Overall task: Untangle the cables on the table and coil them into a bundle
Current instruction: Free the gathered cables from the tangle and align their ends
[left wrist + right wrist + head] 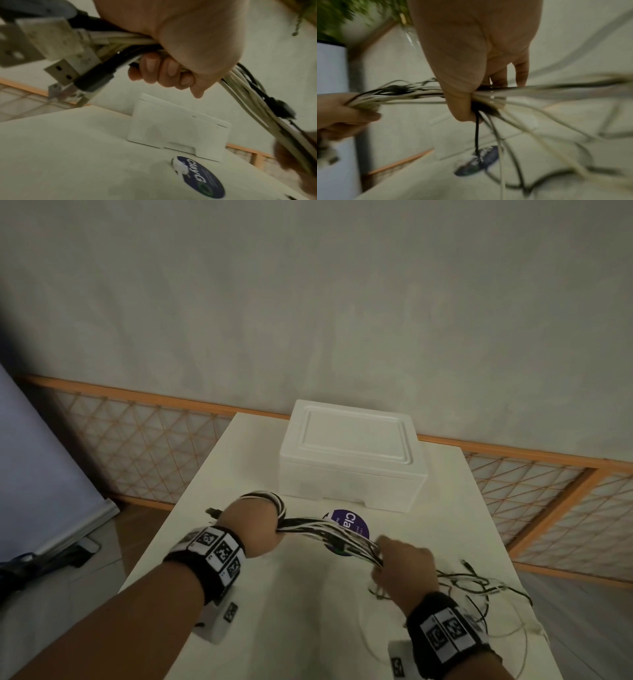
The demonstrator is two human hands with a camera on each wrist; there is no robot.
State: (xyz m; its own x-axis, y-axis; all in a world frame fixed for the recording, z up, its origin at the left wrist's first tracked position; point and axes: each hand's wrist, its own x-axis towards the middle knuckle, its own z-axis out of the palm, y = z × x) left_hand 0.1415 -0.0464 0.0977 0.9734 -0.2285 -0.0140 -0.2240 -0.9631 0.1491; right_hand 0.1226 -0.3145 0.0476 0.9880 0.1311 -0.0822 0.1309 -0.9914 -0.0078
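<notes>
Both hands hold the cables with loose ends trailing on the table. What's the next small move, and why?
Probably carry the right hand over the left hand for another wrap: the cables already loop around the left hand, a strand bunch spans both hands, and loose lengths remain on the table.

We see a white table (239,542). On it: a white foam box (349,455) at the far side, a round purple label (356,525) just in front of the box, and loose black and white cable ends (479,587) sprawled at the near right corner.
</notes>
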